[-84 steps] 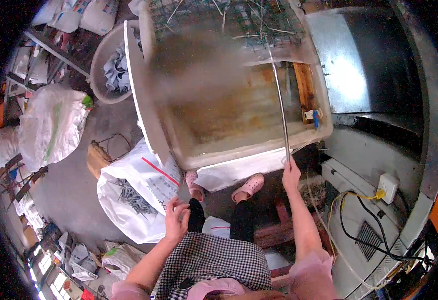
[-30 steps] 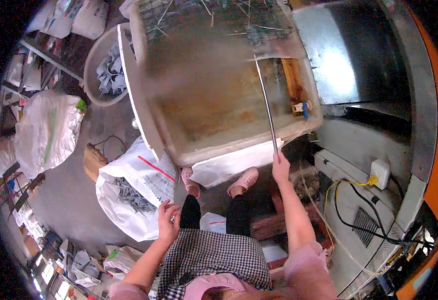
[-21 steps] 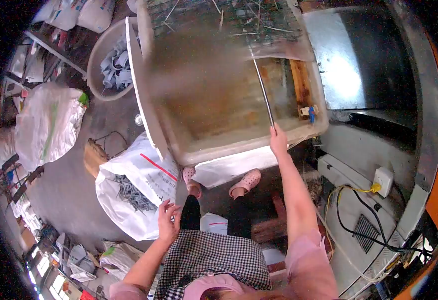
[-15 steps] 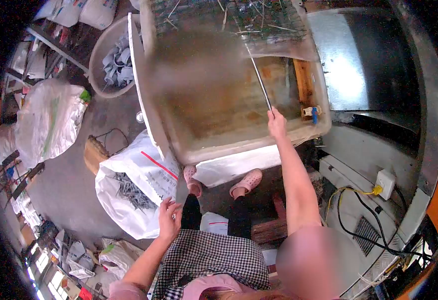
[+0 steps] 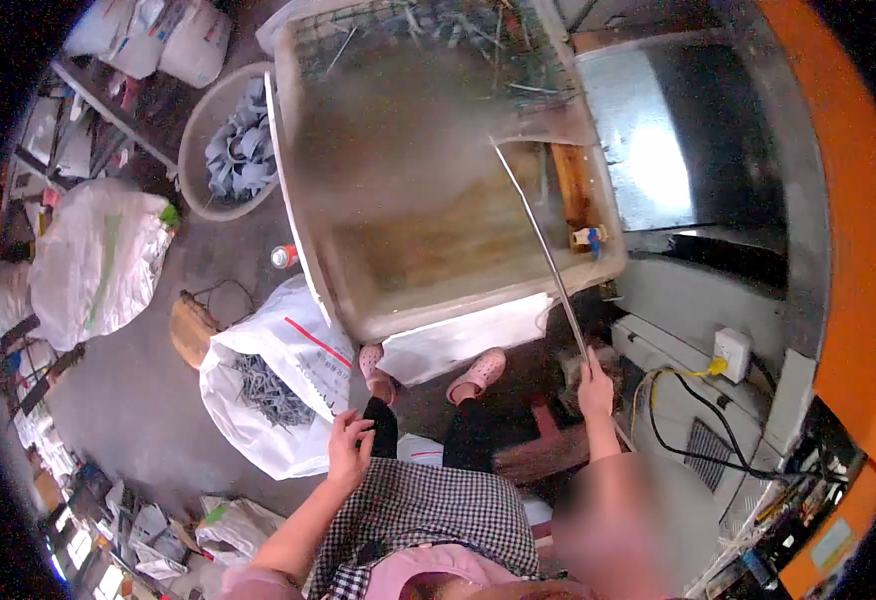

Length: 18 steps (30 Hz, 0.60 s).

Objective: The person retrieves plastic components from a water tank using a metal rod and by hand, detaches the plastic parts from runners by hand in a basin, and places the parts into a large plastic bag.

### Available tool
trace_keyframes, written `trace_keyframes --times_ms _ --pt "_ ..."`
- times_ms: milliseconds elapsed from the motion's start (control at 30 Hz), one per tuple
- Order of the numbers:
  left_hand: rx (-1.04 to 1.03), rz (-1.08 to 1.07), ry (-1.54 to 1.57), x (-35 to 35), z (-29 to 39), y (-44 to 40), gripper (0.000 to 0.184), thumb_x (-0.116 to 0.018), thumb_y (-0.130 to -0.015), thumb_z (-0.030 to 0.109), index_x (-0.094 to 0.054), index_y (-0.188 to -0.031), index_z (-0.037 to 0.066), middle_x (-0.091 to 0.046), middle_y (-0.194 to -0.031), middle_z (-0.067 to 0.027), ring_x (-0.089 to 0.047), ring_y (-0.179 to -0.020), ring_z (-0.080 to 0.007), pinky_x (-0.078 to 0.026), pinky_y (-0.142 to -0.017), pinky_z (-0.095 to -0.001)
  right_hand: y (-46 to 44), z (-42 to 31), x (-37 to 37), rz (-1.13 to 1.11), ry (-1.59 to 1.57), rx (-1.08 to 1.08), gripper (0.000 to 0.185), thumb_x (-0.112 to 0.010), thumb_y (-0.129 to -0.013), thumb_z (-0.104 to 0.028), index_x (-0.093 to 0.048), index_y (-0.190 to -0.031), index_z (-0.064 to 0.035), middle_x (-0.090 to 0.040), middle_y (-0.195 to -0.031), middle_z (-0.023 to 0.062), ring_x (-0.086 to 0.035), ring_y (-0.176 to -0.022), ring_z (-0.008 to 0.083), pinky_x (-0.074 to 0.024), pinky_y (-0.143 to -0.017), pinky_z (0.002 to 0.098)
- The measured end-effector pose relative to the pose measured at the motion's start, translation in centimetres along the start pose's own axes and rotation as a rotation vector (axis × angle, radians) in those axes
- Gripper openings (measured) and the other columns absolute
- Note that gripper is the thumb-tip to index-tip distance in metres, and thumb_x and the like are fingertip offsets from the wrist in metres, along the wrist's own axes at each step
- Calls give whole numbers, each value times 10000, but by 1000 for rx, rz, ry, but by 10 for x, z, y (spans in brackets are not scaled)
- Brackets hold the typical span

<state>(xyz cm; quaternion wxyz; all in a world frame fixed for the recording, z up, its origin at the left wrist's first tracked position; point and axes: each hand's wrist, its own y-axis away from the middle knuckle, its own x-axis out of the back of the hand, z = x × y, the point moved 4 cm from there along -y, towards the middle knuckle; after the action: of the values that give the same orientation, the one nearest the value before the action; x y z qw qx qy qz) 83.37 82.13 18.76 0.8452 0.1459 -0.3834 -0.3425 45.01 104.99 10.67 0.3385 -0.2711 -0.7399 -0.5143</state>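
My right hand (image 5: 595,388) is closed around a long thin metal rod (image 5: 541,235). The rod slants up and left over a large water-filled tub (image 5: 438,318), its far tip near the edge of a blurred patch. My left hand (image 5: 350,447) hangs in front of my checked apron (image 5: 438,510), fingers loosely bent and apart, with nothing visible in it. Nearest to that hand is a white sack (image 5: 243,425) holding grey strip-like pieces (image 5: 268,390). At the tub's far end lie a dark mesh and scattered thin sticks (image 5: 498,45).
A round basin (image 5: 196,185) of grey plastic parts (image 5: 243,145) stands left of the tub, near a spray can (image 5: 284,257). A valve with a blue handle (image 5: 590,238) sits inside the tub's right corner. Cables (image 5: 668,430) run along the machine at right.
My right hand has drawn back toward my body and slightly right with the rod, so more of the rod shows. My left hand has shifted slightly down and right.
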Motion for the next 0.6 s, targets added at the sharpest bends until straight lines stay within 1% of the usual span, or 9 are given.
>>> trace_keyframes --times_ms 100,167,200,267,333,400,467,567,600 --pt "-24 -29 25 2 26 5 161 -579 -757 -1 -573 -918 0 -435 -1078 -185 -543 -904 -279 -506 -692 -303 36 38 35 10 79 -51 384 -407 -888 -283 -389 -1270 -253 -575 -775 235 -551 -694 402 -432 -615 476" --pt "-155 -38 -83 9 56 8 152 -573 -768 0 -568 -919 -6 -427 -1074 -182 -560 -872 -270 -516 -676 -296 54 60 56 -25 209 -222 390 -415 -885 -303 -381 -1273 -294 -583 -840 221 -552 -741 377 -428 -638 463" --pt "-170 -42 -84 10 64 8 152 -573 -768 0 -568 -919 -6 -427 -1074 -182 -560 -872 -270 -516 -676 -296 60 61 69 -14 202 -230 390 -415 -885 -303 -381 -1273 -294 -583 -840 221 -552 -741 377 -428 -638 463" --pt "-183 -24 -13 14 76 12 157 -607 -731 48 -571 -883 25 -481 -1033 -202 -518 -866 -355 -458 -688 -348 70 63 95 22 190 -243 381 -401 -886 -314 -388 -1266 -290 -581 -848 221 -549 -763 390 -430 -672 484" --pt "-170 -7 -19 19 90 16 149 -602 -730 39 -577 -877 25 -483 -1040 -202 -516 -886 -342 -461 -696 -343 70 77 104 48 157 -231 375 -396 -886 -309 -402 -1258 -264 -580 -853 226 -542 -777 409 -426 -688 490" --pt "-221 -50 -109 22 95 18 141 -568 -773 21 -558 -910 -10 -439 -1058 -190 -557 -861 -296 -513 -671 -314 69 85 114 87 197 -199 403 -403 -893 -305 -372 -1283 -206 -590 -788 229 -566 -719 393 -447 -626 470" --pt "-278 -15 -150 21 94 21 136 -571 -772 35 -561 -904 3 -438 -1061 -197 -544 -874 -320 -513 -668 -325 76 94 123 101 166 -177 404 -393 -895 -313 -373 -1282 -199 -595 -797 218 -568 -720 389 -451 -625 463" --pt "-212 -54 -122 19 98 23 140 -581 -764 38 -563 -900 15 -442 -1052 -204 -533 -887 -335 -512 -672 -332 82 102 130 136 164 -180 395 -389 -895 -323 -380 -1278 -227 -598 -792 209 -572 -722 382 -449 -642 466" --pt "-266 -38 -166 18 102 24 139 -581 -762 38 -564 -899 16 -442 -1050 -206 -531 -886 -337 -512 -675 -335 89 89 137 42 184 -218 386 -395 -887 -310 -400 -1264 -226 -587 -853 218 -550 -783 400 -436 -693 471"
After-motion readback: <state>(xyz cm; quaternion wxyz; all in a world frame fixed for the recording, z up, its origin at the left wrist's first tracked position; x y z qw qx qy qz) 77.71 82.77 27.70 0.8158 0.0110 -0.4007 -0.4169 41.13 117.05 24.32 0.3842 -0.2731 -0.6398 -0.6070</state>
